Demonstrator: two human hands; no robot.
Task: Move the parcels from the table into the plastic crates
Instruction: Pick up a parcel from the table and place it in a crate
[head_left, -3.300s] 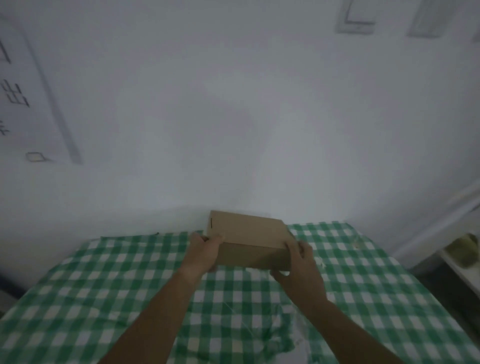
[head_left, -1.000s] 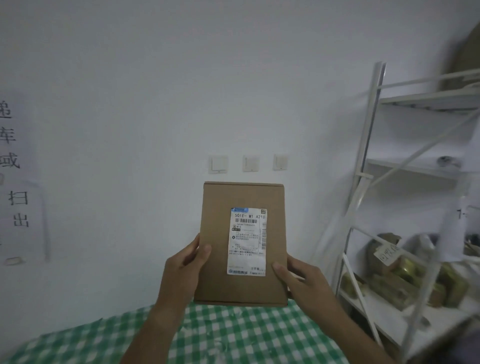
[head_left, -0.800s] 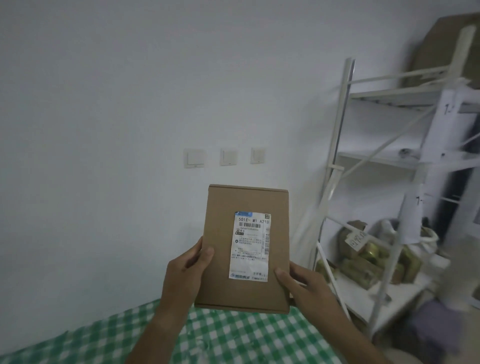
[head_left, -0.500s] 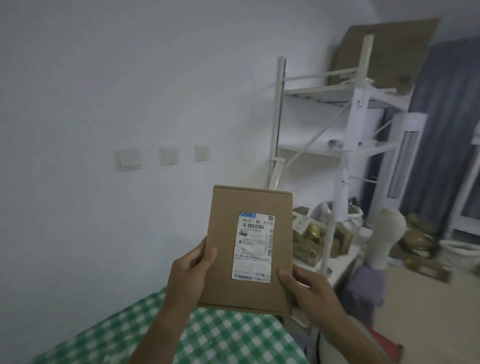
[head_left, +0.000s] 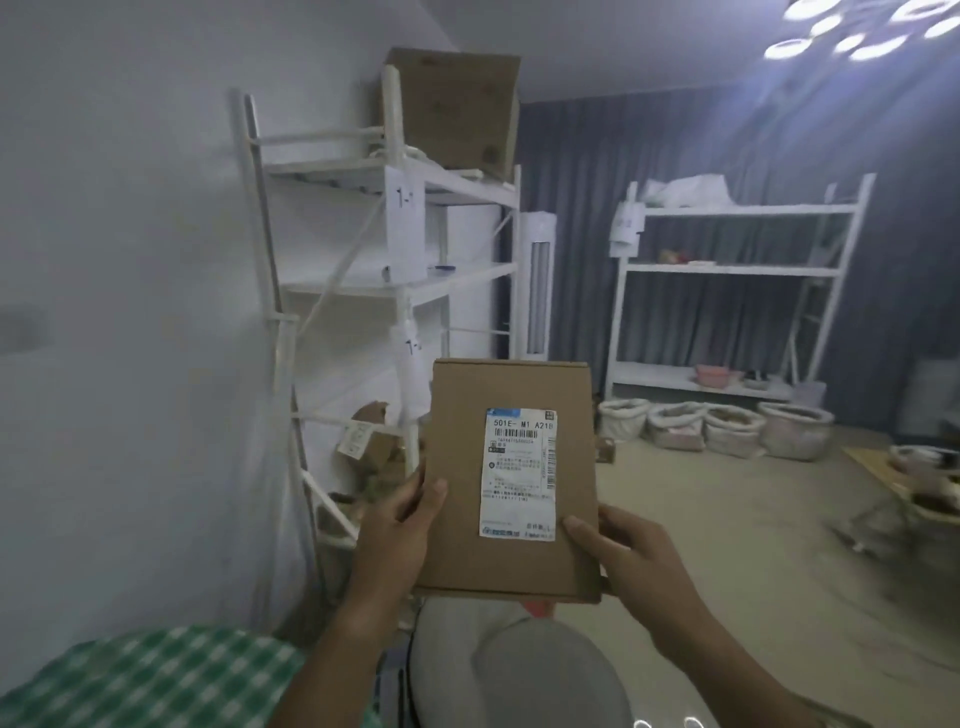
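Nearest, at 7 o'clock in the view, a corner of the counter (head_left: 156, 675) under a green and white checked cloth. Beside it, at 6 o'clock, a rounded grey and white object (head_left: 519, 675), blurred, kind not clear.

Just above, held up in the air over that object and away from the counter, the parcel (head_left: 511, 480): a flat brown cardboard box, upright, broad face toward the camera. On this face a white shipping label (head_left: 519, 473) with barcode and the print "501E- M1 A21B". Left hand (head_left: 397, 535) on the left edge at 9 o'clock of the parcel, thumb curled over the front, other fingers hidden behind. Right hand (head_left: 631, 558) at the lower right corner, at 4 o'clock, thumb pressed on the front near the label, fingers wrapped behind the box. Both hands clamped on the parcel.

Behind the left hand, at 10 o'clock, a white metal shelf rack (head_left: 395, 270) against the pale wall, with paper tags, some brown packages on its low shelf, and a big cardboard box (head_left: 457, 109) on top. Next to it a tall white unit (head_left: 537, 286).

Farther, at 2 o'clock, a second white rack (head_left: 732, 270) before a dark grey curtain (head_left: 582, 166), with white sacks (head_left: 711, 426) in a row on the beige floor (head_left: 727, 519). Bright ceiling lights (head_left: 857, 26) at 1 o'clock. No plastic crates clearly visible.
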